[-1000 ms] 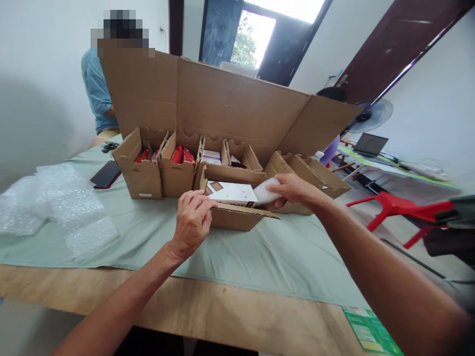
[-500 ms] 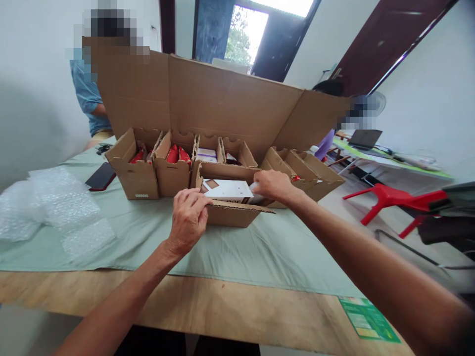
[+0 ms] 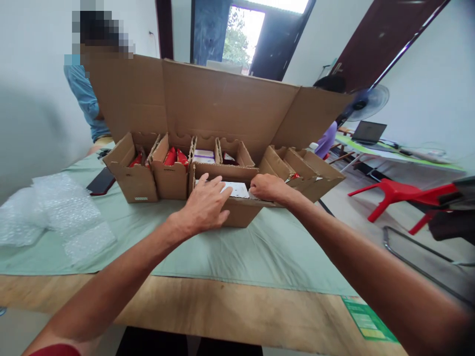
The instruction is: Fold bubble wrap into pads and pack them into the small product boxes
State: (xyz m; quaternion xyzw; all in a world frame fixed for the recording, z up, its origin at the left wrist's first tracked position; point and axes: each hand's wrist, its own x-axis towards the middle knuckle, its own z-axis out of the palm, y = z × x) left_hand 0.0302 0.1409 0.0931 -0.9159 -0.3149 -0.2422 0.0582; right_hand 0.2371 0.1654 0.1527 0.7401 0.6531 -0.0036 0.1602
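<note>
White carton (image 3: pixel 238 190): lying inside the front cardboard box (image 3: pixel 241 217), upper face showing between the hands, the rest screened by fingers and the box's near wall.

Left hand (image 3: pixel 208 203): open, fingers spread, above the carton's left part and the box's near edge; contact with the carton cannot be told.

Right hand (image 3: pixel 267 188): fingers curled in at the box's right end, just beside the carton. Grip unclear; whatever lies under the fingers is hidden.

Directly behind the front box: row of 4 open boxes (image 3: pixel 171 182). Red packets (image 3: pixel 176 157) in the 2 leftmost; a white pack with a purple band (image 3: pixel 204 156) in the 3rd; contents of the 4th mostly shaded. More open boxes (image 3: pixel 315 183) to the right, set at a slant. Tall cardboard panel (image 3: pixel 226 101) upright behind the lot.

Left side: bubble wrap (image 3: pixel 70 212) crumpled on pale green cloth (image 3: pixel 193 259), dark phone (image 3: pixel 101 182) near it. Bare wood of the bench (image 3: pixel 185 301) along the near edge; green printed sheet (image 3: pixel 367 319) at right.

Beyond: person in a blue sleeve (image 3: pixel 82 94), far left. Right: laptop (image 3: pixel 369 132), fan (image 3: pixel 373 103), red stool (image 3: pixel 386 193).
</note>
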